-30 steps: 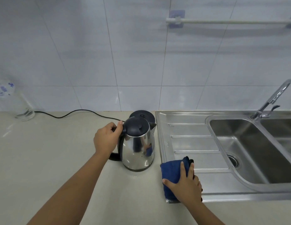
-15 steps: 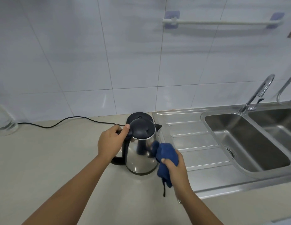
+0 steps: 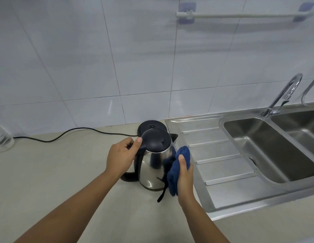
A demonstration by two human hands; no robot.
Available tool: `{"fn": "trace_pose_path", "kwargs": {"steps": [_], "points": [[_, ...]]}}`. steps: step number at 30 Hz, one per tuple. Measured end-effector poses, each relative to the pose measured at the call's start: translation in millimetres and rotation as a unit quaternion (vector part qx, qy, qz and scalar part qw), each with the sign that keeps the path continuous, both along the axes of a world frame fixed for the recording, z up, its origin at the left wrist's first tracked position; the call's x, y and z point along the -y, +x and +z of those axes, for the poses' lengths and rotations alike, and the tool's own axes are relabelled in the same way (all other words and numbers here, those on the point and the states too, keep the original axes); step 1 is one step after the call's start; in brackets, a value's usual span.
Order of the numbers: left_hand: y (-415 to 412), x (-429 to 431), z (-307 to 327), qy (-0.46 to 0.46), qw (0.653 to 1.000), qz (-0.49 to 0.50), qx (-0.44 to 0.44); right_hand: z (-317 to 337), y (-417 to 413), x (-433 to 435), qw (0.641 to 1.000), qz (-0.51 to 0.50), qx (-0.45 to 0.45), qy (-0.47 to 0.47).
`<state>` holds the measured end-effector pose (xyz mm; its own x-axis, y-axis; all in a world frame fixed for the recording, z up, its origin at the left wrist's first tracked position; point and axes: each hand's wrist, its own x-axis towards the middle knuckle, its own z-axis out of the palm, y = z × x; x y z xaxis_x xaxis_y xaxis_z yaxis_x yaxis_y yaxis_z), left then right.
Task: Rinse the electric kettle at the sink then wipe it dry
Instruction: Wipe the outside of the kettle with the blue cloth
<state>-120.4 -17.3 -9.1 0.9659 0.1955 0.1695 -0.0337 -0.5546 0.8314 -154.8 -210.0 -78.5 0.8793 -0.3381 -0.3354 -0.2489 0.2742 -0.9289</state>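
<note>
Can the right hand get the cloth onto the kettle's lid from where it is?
Probably yes. The right hand presses the blue cloth against the kettle wall just below the lid; only the left hand thumb sits at the lid's handle-side edge.

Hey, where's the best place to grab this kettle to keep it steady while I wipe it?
Grip the black handle from the kettle's left side, as the left hand does now. It sticks out opposite the spout, leaving the steel body free for the cloth.
</note>
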Motion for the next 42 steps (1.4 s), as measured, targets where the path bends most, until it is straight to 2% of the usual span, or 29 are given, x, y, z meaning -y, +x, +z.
{"fn": "trace_pose_path", "kwargs": {"steps": [5, 12, 16, 23, 27, 30, 34, 36, 38, 40, 42], "points": [[0, 0, 2, 0.021, 1.000, 0.008, 0.010, -13, -28, -12, 0.989, -0.049, 0.068, -0.118], [-1, 2, 3, 0.016, 1.000, 0.009, 0.009, 20, -10, 21, 0.975, -0.029, 0.148, -0.162], [-2, 2, 4, 0.014, 1.000, 0.015, 0.010, 28, 11, 20, 0.977, -0.014, 0.124, -0.172], [-3, 4, 5, 0.019, 1.000, 0.021, 0.012, 10, 18, 1, 0.976, -0.072, 0.080, -0.191], [-3, 4, 5, 0.020, 0.999, 0.024, 0.010, 15, 9, -12, 0.961, -0.112, 0.130, -0.218], [-4, 4, 5, 0.020, 0.999, 0.023, 0.014, 21, 0, -16, 0.961, -0.090, 0.144, -0.219], [-4, 3, 4, 0.025, 0.999, 0.025, 0.020, 14, -26, -20, 0.963, 0.008, 0.151, -0.221], [-3, 3, 4, 0.030, 0.999, 0.026, 0.021, 6, -37, -21, 0.945, 0.080, 0.153, -0.278], [-3, 3, 5, 0.030, 0.999, 0.024, 0.021, 3, -41, -20, 0.903, 0.121, 0.143, -0.386], [-2, 3, 5, 0.025, 0.999, 0.019, 0.016, 4, -38, -20, 0.852, 0.105, 0.144, -0.493], [-1, 3, 6, 0.019, 1.000, 0.014, 0.005, 8, -28, -15, 0.830, 0.055, 0.168, -0.529]]}}
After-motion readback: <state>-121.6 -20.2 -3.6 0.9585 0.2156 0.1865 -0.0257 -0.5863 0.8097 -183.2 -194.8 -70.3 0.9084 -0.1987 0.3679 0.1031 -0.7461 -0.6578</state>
